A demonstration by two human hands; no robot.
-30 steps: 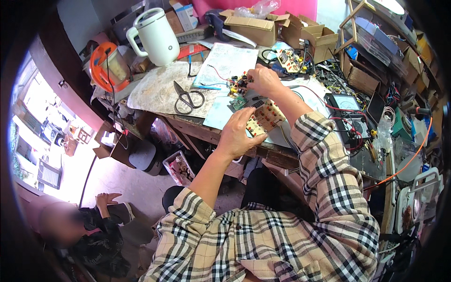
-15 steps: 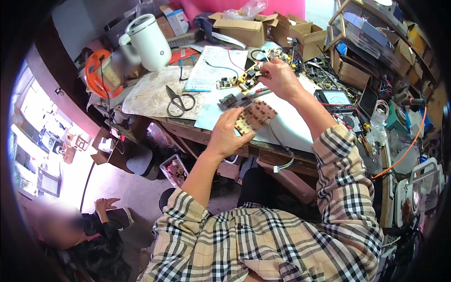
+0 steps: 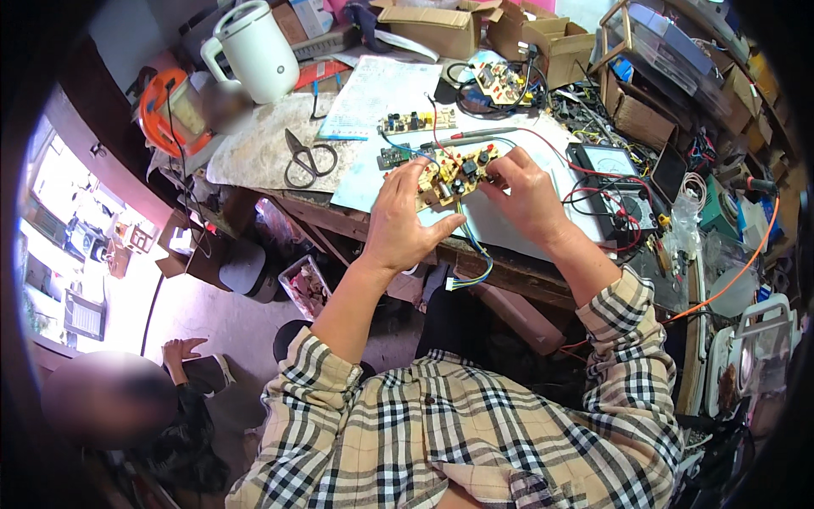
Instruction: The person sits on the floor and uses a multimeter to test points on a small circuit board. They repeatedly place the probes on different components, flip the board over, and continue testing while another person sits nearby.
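Note:
A tan circuit board (image 3: 462,176), crowded with black and yellow components, lies between my hands over the white sheet. My left hand (image 3: 397,219) grips its left edge, thumb along the near side. At the right edge, the fingers of my right hand (image 3: 530,199) are closed on the board. A bundle of coloured wires with a white plug (image 3: 450,283) hangs from the near side over the table edge. Just beyond lie a test probe (image 3: 483,133) on a red lead, a small dark green board (image 3: 394,156) and a narrow component board (image 3: 417,122).
Black scissors (image 3: 309,161) lie left on the worn board, with a white kettle (image 3: 254,55) behind. An analog multimeter (image 3: 610,174) sits at the right beside heaped parts. Cardboard boxes (image 3: 432,30) line the back. At lower left another person's hand (image 3: 182,349) shows.
My right hand has come nearer and down from the boards at the back to the held board. The board now shows its component side instead of the red-dotted side.

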